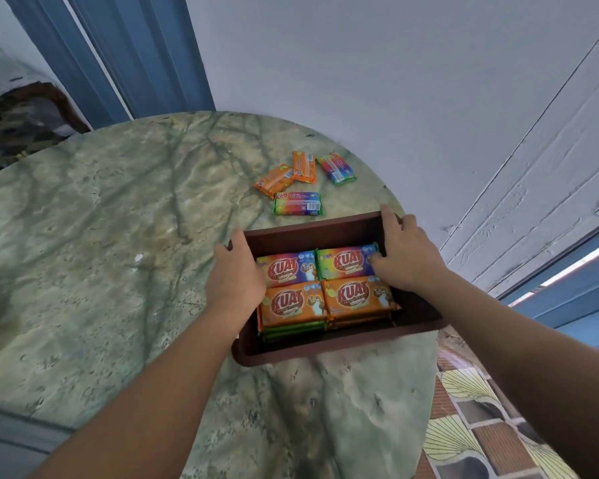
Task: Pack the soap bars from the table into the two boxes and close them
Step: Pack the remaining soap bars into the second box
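Hands grip opposite ends of brown box [329,233] on marble table [118,236]: left hand [235,276] on left wall, right hand [403,252] on right, thumb inside on packed soap bars [325,288]. Four loose bars [296,183] lie just behind box.

A green marble table [118,236] stands against a pale wall [360,63], beside blue curtains [135,53] and patterned floor tiles [471,426].

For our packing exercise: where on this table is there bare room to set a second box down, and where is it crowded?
Free: the broad marble table left of the brown box, and the strip between box and near edge. Crowded: the far right, where four loose soap bars lie behind the box, and the box rim, held by left hand and right hand.
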Available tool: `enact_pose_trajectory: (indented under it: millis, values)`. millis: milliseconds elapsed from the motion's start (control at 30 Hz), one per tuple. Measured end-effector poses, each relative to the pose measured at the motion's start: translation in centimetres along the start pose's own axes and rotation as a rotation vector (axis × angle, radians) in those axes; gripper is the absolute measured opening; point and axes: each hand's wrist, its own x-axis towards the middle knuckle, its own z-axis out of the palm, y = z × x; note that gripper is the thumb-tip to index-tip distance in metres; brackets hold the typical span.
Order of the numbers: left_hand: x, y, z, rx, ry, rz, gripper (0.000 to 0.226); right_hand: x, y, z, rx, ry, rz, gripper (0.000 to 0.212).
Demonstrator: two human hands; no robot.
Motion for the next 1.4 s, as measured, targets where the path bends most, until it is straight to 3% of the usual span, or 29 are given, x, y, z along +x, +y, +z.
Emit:
enact_pose_trajectory:
  millis: [367,633,733,900,1133,1233,1400]
  values:
    - [4.2,1.5,0.2,-0.009,0.046,-0.003,0.061,5.5,-0.6,-0.5,0.044,-0.004,-0.010,0.091]
    - [4.8,2.2,0.3,0.060,0.044,-0.072,0.057,6.9,-1.3,-0.8,0.004,0.067,0.000,0.063]
    - [4.9,2.6,-0.1,0.116,0.037,-0.106,0.057,9.3,-1.2,-2.0,0.059,0.000,-0.035,0.042]
    - [8.4,4.7,-2.0,0.152,0.159,-0.046,0.039,15.7,-1.2,-3.5,0.198,-0.143,-0.167,0.041]
    - [16.7,10.6,-0.9,0.203,-0.142,0.196,0.012,22.8,-1.6,-2.5,0.119,-0.302,-0.203,0.043]
    - [19.4,11.7,1.2,0.328,-0.273,0.257,0.026,25.4,-1.3,-0.8,-0.010,-0.344,-0.172,0.055]
    - [21.8,11.7,4.2,0.529,-0.396,0.348,0.070,27.8,-1.1,0.8,-0.131,-0.358,-0.164,0.070]
